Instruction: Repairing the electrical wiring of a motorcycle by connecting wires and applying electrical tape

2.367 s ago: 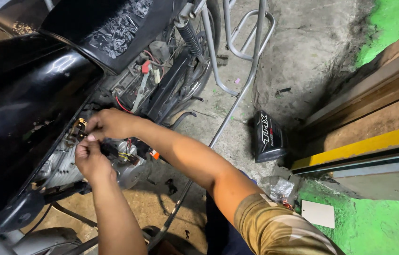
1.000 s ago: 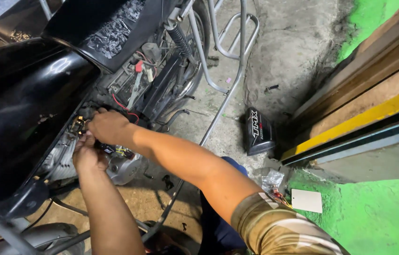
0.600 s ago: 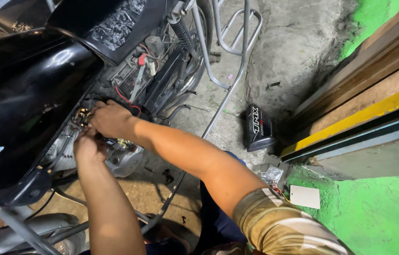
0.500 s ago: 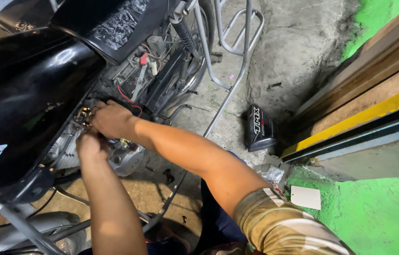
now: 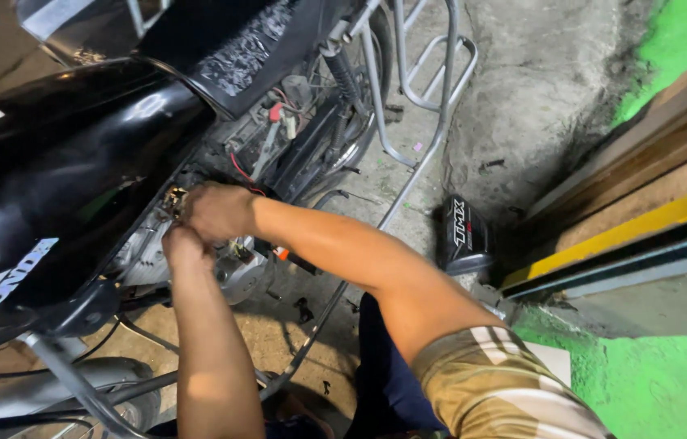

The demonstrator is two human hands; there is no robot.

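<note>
Rough grey concrete floor with a bright green painted patch lies under a glossy black motorcycle on its chrome tubular stand. Both hands reach in under the black tank at the small brass-coloured engine fitting: the right hand is curled over it, fingers bent, the left hand closed just below, touching the right. Whether either actually grips the fitting cannot be told; a black rectangular side cover lies on the floor well apart.

left hand fisted | right hand curled, touching it
</note>
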